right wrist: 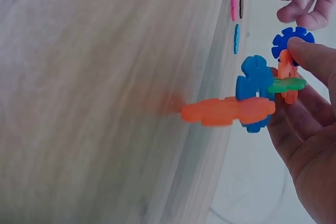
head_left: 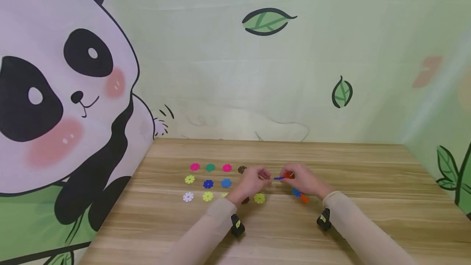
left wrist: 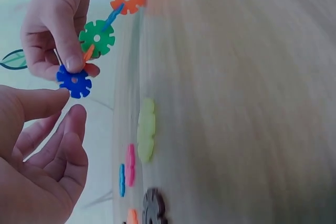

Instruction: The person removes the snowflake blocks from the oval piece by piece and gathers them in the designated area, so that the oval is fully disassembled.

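Note:
My right hand (head_left: 303, 179) pinches a chain of notched plastic flower discs, held above the table. In the left wrist view, the chain runs from a dark blue disc (left wrist: 74, 85) at the thumb, past an orange disc (right wrist: 287, 61) and a green disc (left wrist: 97, 43), then a lighter blue disc (right wrist: 252, 85), to another orange disc (left wrist: 126, 1) at its lower end. Close by on the left, my left hand (head_left: 254, 181) has its fingers loosely bent with nothing between them. A small gap separates its fingertips from the dark blue disc in the head view.
Loose discs lie in rows on the wooden table (head_left: 165, 232), left of and beneath my left hand: pink (head_left: 195, 167), green (head_left: 210, 167), white (head_left: 188, 196), yellow (head_left: 259, 198) and others. My left forearm hides part of the front row. A panda-printed backdrop (head_left: 206, 60) stands behind.

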`<act>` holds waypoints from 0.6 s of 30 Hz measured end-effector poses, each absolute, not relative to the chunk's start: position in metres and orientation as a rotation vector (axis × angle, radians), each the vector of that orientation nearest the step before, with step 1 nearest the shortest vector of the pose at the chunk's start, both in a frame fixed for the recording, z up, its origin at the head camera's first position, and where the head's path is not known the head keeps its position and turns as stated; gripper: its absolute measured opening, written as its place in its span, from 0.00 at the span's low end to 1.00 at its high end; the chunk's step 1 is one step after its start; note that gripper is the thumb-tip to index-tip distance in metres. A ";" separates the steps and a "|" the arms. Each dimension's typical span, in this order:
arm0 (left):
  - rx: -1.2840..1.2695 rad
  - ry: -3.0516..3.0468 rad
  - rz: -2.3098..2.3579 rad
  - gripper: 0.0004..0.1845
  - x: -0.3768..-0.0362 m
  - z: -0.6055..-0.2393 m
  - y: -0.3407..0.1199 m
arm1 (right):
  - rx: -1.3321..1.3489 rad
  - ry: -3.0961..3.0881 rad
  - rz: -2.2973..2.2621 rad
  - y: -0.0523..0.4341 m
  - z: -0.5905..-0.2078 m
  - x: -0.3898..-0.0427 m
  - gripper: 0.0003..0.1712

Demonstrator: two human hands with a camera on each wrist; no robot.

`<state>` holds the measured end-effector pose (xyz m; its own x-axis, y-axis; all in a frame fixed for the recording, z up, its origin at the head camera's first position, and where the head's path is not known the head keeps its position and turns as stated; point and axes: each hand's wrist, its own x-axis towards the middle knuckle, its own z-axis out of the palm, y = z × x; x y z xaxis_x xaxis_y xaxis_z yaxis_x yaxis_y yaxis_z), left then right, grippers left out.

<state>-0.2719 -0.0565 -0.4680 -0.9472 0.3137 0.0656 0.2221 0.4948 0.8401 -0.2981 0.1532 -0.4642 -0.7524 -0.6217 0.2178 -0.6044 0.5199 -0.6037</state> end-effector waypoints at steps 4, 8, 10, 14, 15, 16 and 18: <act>0.464 2.617 1.531 0.04 -0.272 -0.469 -0.051 | -1.142 2.702 -1.088 0.153 -0.465 -0.298 0.03; 0.477 2.616 1.544 0.04 -0.272 -0.471 -0.046 | -1.171 2.688 -1.104 0.154 -0.466 -0.298 0.04; 0.488 2.627 1.538 0.04 -0.272 -0.472 -0.044 | -1.178 2.688 -1.107 0.154 -0.467 -0.299 0.04; 0.494 2.652 1.527 0.05 -0.272 -0.473 -0.041 | -1.162 2.687 -1.105 0.153 -0.467 -0.298 0.04; 0.492 2.658 1.528 0.05 -0.272 -0.474 -0.041 | -1.158 2.685 -1.106 0.153 -0.467 -0.298 0.04; 0.488 2.660 1.529 0.05 -0.272 -0.474 -0.040 | -1.153 2.682 -1.107 0.153 -0.466 -0.297 0.04; 0.493 2.666 1.526 0.05 -0.272 -0.474 -0.040 | -1.148 2.681 -1.107 0.153 -0.466 -0.296 0.04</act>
